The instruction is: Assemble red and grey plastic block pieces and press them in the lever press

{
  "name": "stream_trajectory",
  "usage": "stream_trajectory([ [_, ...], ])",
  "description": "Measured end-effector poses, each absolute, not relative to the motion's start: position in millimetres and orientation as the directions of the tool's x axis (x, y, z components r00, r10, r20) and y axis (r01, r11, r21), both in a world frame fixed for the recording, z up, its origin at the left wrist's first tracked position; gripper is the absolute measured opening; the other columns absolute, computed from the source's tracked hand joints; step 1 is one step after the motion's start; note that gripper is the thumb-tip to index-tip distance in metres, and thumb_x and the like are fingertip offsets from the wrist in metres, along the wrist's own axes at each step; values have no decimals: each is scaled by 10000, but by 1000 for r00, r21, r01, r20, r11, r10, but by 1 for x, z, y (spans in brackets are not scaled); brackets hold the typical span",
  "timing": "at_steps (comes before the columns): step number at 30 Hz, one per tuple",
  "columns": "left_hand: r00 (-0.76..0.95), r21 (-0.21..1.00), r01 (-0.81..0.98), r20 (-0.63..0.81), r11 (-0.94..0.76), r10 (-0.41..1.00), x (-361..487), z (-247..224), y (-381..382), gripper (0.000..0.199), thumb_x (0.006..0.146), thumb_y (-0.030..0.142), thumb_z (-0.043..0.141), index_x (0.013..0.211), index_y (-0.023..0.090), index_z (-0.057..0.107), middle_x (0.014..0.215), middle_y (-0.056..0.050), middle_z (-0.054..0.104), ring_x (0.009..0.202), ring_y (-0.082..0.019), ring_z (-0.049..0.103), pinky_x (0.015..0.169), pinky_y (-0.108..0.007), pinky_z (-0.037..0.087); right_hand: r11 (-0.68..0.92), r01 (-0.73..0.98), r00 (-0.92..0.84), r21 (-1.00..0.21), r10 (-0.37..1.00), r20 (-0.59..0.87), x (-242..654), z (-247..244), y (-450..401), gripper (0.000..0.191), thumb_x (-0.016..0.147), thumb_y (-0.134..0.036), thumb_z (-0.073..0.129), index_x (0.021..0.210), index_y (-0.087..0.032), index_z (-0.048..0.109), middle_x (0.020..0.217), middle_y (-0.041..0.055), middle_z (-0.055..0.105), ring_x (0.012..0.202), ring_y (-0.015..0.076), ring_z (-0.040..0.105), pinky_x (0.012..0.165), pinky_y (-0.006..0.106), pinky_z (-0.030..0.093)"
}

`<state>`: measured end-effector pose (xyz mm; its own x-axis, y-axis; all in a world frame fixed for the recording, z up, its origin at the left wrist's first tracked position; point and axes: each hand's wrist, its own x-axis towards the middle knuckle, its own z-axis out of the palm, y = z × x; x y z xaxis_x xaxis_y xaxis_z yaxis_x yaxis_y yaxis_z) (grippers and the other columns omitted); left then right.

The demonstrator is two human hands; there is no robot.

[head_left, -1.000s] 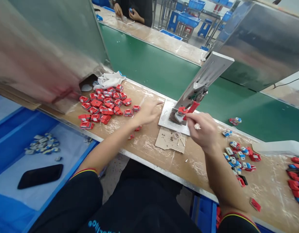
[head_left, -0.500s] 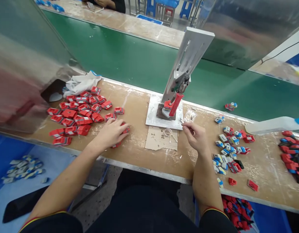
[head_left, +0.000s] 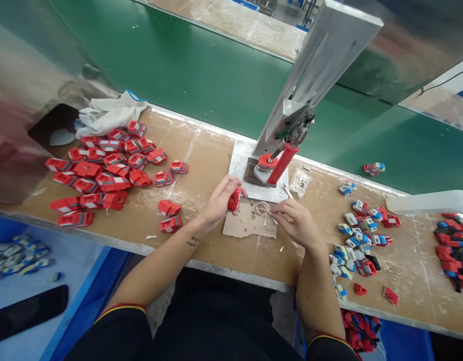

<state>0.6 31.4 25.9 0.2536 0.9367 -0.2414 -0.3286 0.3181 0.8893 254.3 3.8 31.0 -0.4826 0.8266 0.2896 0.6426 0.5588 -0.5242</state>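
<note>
My left hand [head_left: 220, 200] grips a red toy car body [head_left: 235, 199] over the piece of cardboard [head_left: 235, 226]. My right hand [head_left: 297, 220] is closed, its fingertips at a small round cup [head_left: 262, 206] with thin white-tipped sticks like cotton swabs. A thin pointed tool [head_left: 287, 190] sticks out above its knuckles; it seems held in the hand, though its lower part is hidden. Behind both hands stands a metal press stand [head_left: 269, 130] with a red handle [head_left: 283, 164]. Another red car piece [head_left: 267, 161] sits under the clamp.
Several red car bodies [head_left: 103, 170] are heaped at left beside a white cloth [head_left: 107, 115]. A bag of cotton swabs [head_left: 300, 181] lies right of the press. Blue-and-white car parts [head_left: 351, 243], a white bottle [head_left: 427, 202] and red-black parts [head_left: 451, 245] lie further right. A green belt [head_left: 171, 65] runs behind.
My left hand has lifted a red car body from the left side and brought it rightward before the press. My right hand has moved slightly down to the cup. The view has shifted closer.
</note>
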Motion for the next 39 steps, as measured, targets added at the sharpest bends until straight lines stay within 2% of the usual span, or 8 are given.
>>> stream_trajectory([
  [3,310,795,-426,-320,432,895,0,23,25,656,735,751,747,1021,226,475,806,36,644,499,-81,537,485,-216,364,580,629,-447,-517,814,371,247,29,6,132,985,-181,670,937,-263,761,873,41,773,813,197,726,733,334,604],
  [5,331,743,-480,-339,466,881,-1,22,22,626,701,602,817,1042,230,447,805,48,648,546,-81,562,528,-208,374,589,625,-418,-512,807,417,241,26,8,140,969,-158,689,940,-271,767,874,39,784,814,202,720,737,349,600],
  [8,296,754,-484,-337,445,894,0,17,21,631,630,339,840,1045,250,373,768,89,639,555,-70,535,565,-207,379,617,595,-409,-515,784,468,232,21,10,165,948,-123,708,963,-277,764,876,30,804,802,201,718,737,360,596],
  [10,256,790,-453,-328,413,909,1,13,21,627,626,279,822,1026,259,340,737,110,619,557,-68,521,577,-210,382,629,577,-408,-521,774,483,227,18,11,172,942,-118,716,987,-278,757,873,23,813,780,198,721,720,359,596],
  [17,184,887,-343,-261,311,948,-5,7,20,479,681,300,832,995,224,479,866,54,630,628,-74,548,608,-224,444,581,574,-359,-577,812,460,226,13,10,161,917,-110,742,953,-265,724,847,13,811,762,180,709,646,316,583],
  [24,169,950,-283,-85,130,982,-9,-3,21,511,759,296,851,1216,206,641,959,-14,692,833,-150,663,786,-275,561,519,575,-308,-633,854,420,227,20,9,129,905,-141,764,891,-264,727,806,5,799,733,178,710,622,317,563],
  [31,154,946,-321,104,-50,983,-7,-9,18,390,809,320,893,1130,217,698,1056,-46,737,916,-157,724,838,-275,599,406,508,-55,-760,896,442,239,28,2,126,891,-176,773,823,-252,698,768,-2,763,673,156,655,594,302,489],
  [39,137,858,-509,-6,75,991,-7,-9,22,345,920,569,772,969,228,744,1066,-66,770,950,-171,744,858,-322,640,350,270,101,-897,916,388,239,25,3,170,865,-288,836,799,-239,688,740,-11,736,667,141,662,605,291,497],
])
